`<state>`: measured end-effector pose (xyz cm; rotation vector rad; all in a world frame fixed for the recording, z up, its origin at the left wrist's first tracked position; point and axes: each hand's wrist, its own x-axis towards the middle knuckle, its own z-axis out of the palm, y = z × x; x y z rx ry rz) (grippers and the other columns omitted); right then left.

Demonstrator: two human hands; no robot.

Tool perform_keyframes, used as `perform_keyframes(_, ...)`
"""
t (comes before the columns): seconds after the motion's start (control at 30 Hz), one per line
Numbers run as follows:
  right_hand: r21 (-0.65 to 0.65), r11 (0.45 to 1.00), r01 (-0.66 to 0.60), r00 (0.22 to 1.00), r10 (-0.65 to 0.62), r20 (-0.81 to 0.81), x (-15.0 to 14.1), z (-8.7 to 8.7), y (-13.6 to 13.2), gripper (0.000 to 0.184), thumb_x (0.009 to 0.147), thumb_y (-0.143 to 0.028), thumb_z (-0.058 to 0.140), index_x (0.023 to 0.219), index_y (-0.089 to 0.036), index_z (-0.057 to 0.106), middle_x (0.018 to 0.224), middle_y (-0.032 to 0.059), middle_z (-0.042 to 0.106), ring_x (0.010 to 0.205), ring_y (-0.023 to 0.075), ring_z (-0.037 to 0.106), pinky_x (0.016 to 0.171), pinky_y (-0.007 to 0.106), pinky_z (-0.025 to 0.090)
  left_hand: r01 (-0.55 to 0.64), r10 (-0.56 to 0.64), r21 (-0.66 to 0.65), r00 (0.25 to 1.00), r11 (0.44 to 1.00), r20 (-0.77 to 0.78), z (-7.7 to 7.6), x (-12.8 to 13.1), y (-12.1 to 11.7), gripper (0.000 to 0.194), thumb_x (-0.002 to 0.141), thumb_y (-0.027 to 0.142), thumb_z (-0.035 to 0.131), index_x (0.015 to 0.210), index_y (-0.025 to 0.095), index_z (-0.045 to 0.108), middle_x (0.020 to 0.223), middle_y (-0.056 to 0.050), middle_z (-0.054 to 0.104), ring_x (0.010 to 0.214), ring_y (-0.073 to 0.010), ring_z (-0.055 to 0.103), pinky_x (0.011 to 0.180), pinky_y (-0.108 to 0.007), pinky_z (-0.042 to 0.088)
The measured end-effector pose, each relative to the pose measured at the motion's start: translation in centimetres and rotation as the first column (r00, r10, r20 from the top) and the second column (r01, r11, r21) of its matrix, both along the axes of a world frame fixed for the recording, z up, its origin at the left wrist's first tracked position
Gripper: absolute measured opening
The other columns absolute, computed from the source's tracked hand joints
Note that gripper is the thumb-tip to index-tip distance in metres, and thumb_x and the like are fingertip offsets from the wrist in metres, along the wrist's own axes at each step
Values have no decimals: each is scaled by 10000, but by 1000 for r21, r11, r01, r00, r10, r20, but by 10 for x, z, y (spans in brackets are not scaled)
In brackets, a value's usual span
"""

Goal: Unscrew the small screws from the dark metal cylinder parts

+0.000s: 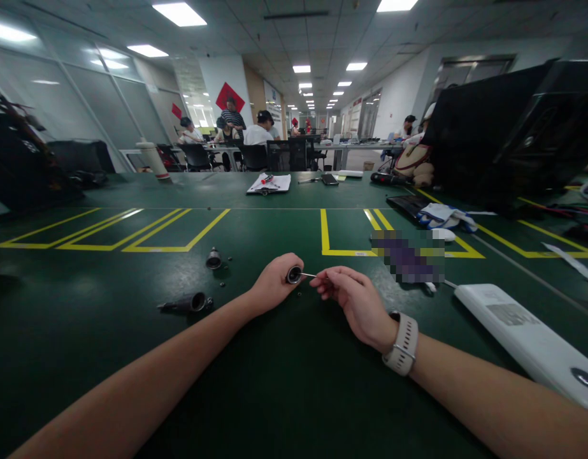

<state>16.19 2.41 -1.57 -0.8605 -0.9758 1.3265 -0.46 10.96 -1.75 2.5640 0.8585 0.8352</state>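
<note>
My left hand [278,282] is wrapped round a dark cylindrical part [294,275] with a metal rim, its hollow end facing me. In my right hand [353,299], the fingertips pinch a thin metal rod [309,275], like a hex key. The rod's far end meets the side of the cylindrical part near its rim. A metal chuck-like piece [213,258] stands on the green table beyond my left forearm. Closer to me lies a dark tool body [191,303] with a hollow end and a narrow tip. Several tiny dark bits are scattered near these parts.
A white power bank [523,338] lies at the right, cabled to a blurred-out phone [406,255]. Behind are blue-white gloves [446,217], a clipboard [269,183] and a dark phone [329,180]. A big black case [494,127] stands at the far right. People sit in the background.
</note>
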Motion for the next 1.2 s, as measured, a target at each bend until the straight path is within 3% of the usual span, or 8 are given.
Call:
perform_keyframes(0.1, 107, 993, 48, 974, -70, 215, -2, 4, -6, 175, 815, -277, 537, 793, -184, 684, 833, 46, 661, 784, 169, 571, 705, 321, 436, -24, 24, 30, 999, 999, -23, -1, 0, 1, 111, 802, 224, 504, 712, 170, 467, 713, 5, 480, 677, -138, 463, 619, -258, 364)
perform_keyframes(0.23, 114, 993, 26, 924, -67, 376, -2, 7, -9, 176, 811, -277, 542, 792, -183, 689, 820, 42, 654, 770, 173, 568, 710, 333, 436, -52, 59, 92, 995, 994, -75, -2, -1, 2, 66, 782, 158, 501, 726, 168, 469, 716, 6, 486, 690, -142, 467, 631, -264, 358)
perform_keyframes(0.4, 28, 1000, 3, 993, -7, 119, 1, 1, -2, 160, 781, -242, 556, 727, -158, 681, 764, 50, 666, 711, 157, 563, 671, 311, 423, -33, 42, 93, 995, 995, -92, -2, -1, 1, 78, 774, 144, 512, 720, 169, 462, 708, 12, 471, 675, -135, 453, 624, -260, 352)
perform_keyframes(0.6, -78, 995, -67, 991, 57, -123, 6, -6, 7, 147, 765, -234, 564, 751, -143, 679, 755, 58, 674, 690, 147, 567, 650, 291, 408, 17, -16, 31, 1000, 999, -25, 0, 0, 0, 111, 797, 193, 516, 707, 168, 456, 699, 18, 456, 656, -122, 443, 602, -243, 351)
perform_keyframes(0.73, -16, 999, -35, 997, 34, -67, 4, -6, 5, 157, 785, -258, 555, 754, -160, 673, 787, 53, 670, 728, 156, 570, 659, 299, 414, -10, 11, 31, 1000, 999, -15, -1, 0, 1, 108, 797, 207, 515, 711, 167, 461, 710, 13, 469, 659, -125, 450, 604, -247, 356)
perform_keyframes(0.9, 121, 992, 26, 965, -57, 257, 0, -1, -4, 174, 809, -275, 541, 784, -183, 687, 815, 43, 654, 762, 168, 565, 686, 324, 428, -44, 52, 95, 995, 995, -91, -3, -1, 2, 65, 787, 164, 500, 728, 167, 474, 724, 3, 493, 682, -141, 465, 627, -266, 356)
perform_keyframes(0.97, 119, 993, 14, 954, -49, 297, -1, 0, -4, 177, 809, -274, 540, 781, -182, 689, 810, 43, 653, 757, 170, 566, 689, 330, 430, -46, 62, 124, 990, 991, -125, -3, -1, 2, 55, 770, 121, 497, 744, 167, 481, 735, 2, 502, 689, -142, 468, 640, -271, 353)
perform_keyframes(1.2, -65, 997, -45, 998, 42, -54, 4, -2, 5, 156, 764, -243, 562, 734, -146, 680, 757, 58, 672, 688, 151, 561, 655, 304, 408, -7, 15, 86, 996, 996, -83, -3, -1, 1, 79, 773, 139, 516, 718, 164, 466, 707, 9, 469, 670, -134, 450, 619, -257, 343)
